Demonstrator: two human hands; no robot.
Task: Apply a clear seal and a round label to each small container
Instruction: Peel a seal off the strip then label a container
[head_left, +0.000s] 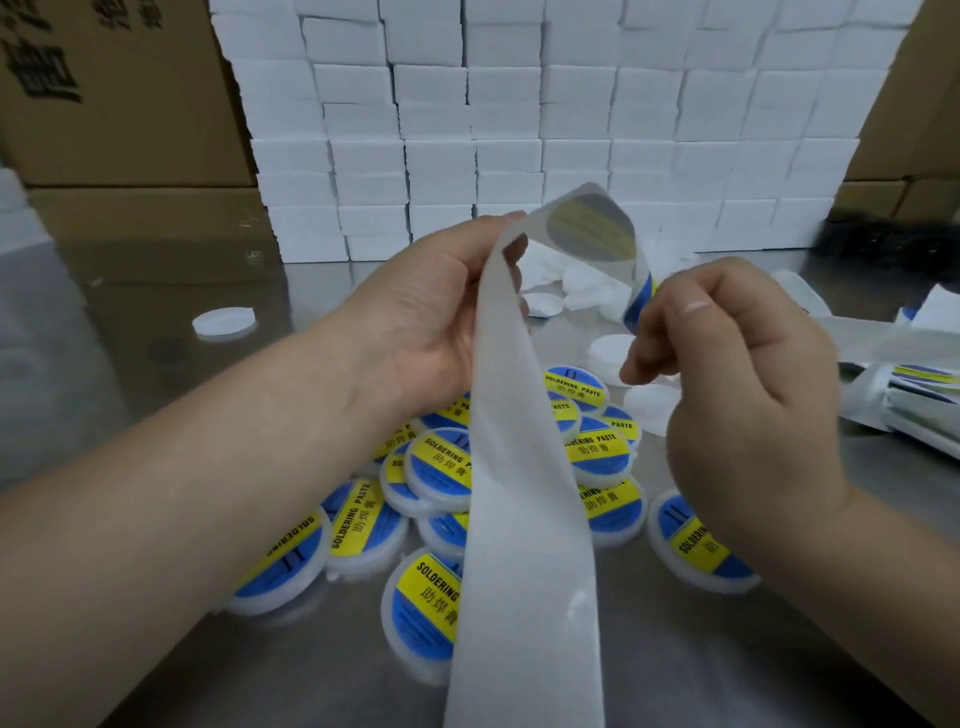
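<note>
The left hand (441, 312) grips the top of one backing strip (519, 519), fingers curled round its edge. The strip's long axis runs from that hand down toward the person, hanging over the table (208, 665). At the strip's upper end a single round label (592, 231) has peeled free and stands up, its back facing the camera. The right hand (737, 374) is just right of the strip and below the label, fingers curled close to the label's lower blue edge. It is the nearer hand to take the label, though I cannot tell whether it already pinches it.

Under and on both sides of the strip lie the labelled containers (439, 465), at least twelve (several partly hidden). Plain white containers (224, 322) number one well left of the strip and perhaps four to its right. Beyond the strip rises a wall of white boxes (519, 104).
</note>
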